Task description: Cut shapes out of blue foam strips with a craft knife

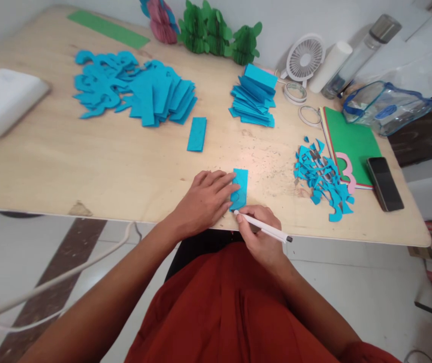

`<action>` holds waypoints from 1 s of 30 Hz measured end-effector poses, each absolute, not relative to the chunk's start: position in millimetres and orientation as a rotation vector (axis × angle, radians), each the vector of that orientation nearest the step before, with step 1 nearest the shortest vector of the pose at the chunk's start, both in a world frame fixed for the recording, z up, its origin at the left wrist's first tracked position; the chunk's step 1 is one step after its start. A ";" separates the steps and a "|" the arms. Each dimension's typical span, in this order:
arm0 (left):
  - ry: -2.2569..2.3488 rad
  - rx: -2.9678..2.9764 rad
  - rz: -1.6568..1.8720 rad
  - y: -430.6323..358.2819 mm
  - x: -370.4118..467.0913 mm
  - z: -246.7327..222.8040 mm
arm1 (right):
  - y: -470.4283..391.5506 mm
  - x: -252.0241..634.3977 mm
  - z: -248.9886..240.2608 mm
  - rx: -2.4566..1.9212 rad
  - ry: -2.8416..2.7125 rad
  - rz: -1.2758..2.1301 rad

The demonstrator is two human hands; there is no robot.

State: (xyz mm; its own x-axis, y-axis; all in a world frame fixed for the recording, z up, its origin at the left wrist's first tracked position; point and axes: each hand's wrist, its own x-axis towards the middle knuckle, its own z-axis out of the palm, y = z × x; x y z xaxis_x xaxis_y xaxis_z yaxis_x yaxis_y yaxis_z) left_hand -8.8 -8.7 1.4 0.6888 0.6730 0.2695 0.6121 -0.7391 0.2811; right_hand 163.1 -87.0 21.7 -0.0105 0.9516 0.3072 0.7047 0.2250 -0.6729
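Note:
A small blue paper rectangle (pixel 241 179) lies near the table's front edge, with curved pen lines faintly visible on it. My left hand (pixel 210 199) rests flat with fingers stretched out, their tips pressing the paper's left side. In my right hand (pixel 263 234) is a white pen (pixel 263 226), its tip at the lower end of the paper and its dark end pointing right. Another blue paper piece (pixel 197 134) lies alone beyond my left hand. Farther back are a stack of blue rectangles (pixel 254 98) and a heap of blue cut shapes (pixel 104 80) beside more folded blue pieces (pixel 163 96).
Blue scraps (pixel 320 171) lie on the right, by a pink number-3 cutout (pixel 346 171), green sheets (pixel 352 141) and a phone (pixel 385 183). Tape rolls (pixel 295 93), a small fan (pixel 305 58) and a bottle (pixel 362 55) stand behind. A white device (pixel 9 101) sits left.

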 end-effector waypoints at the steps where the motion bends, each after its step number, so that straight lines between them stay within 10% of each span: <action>1: 1.047 2.731 0.536 -8.7 -8.9 1.5 | -87.1 163.2 22.0 -1.540 -1.773 0.428; 30: 1.053 2.712 0.534 -9.4 -9.1 2.8 | -86.4 171.5 26.3 -1.616 -1.672 0.428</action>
State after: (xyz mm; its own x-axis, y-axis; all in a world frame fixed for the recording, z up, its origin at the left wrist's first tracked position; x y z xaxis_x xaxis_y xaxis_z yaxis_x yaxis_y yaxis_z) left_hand -9.1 -9.4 2.8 0.6837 0.6806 0.2632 0.6145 -0.7316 0.2953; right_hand 171.5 -86.4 26.3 0.0875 0.9547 0.2844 0.7009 0.1439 -0.6986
